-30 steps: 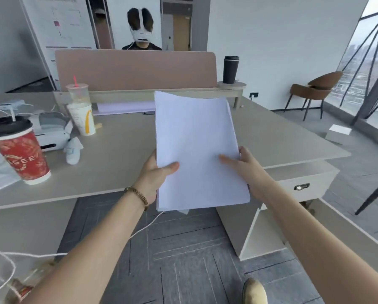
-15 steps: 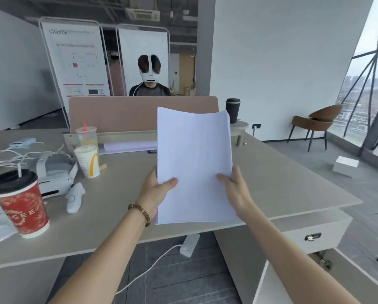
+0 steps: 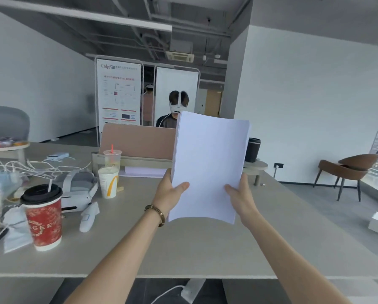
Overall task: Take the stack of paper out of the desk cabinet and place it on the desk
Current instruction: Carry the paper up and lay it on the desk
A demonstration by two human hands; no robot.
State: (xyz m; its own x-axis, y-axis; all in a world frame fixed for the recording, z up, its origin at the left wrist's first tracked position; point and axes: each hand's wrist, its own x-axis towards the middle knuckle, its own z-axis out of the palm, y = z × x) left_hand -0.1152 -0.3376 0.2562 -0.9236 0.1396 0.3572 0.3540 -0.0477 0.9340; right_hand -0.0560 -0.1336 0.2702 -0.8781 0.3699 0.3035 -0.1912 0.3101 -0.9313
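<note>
A white stack of paper (image 3: 209, 163) is held up in the air above the grey desk (image 3: 205, 249), tilted toward me and slightly bowed. My left hand (image 3: 170, 191) grips its lower left edge, thumb on the front sheet; a beaded bracelet sits on that wrist. My right hand (image 3: 240, 194) clasps the lower right edge. The bottom edge of the paper hangs a little above the desk surface. The desk cabinet is out of view.
On the left of the desk stand a red cup with a black lid (image 3: 43, 218), a white paper cup (image 3: 108, 182), a clear cup (image 3: 111, 158), a VR headset (image 3: 78, 189) and tangled cables (image 3: 19, 167). A pink divider (image 3: 137, 141) and a black tumbler (image 3: 252, 149) are at the back. A person sits behind the divider.
Both hands have lifted the paper up and forward from over the desk's front edge to above the desk surface. The camera has tilted up, so the cabinet dropped out of view.
</note>
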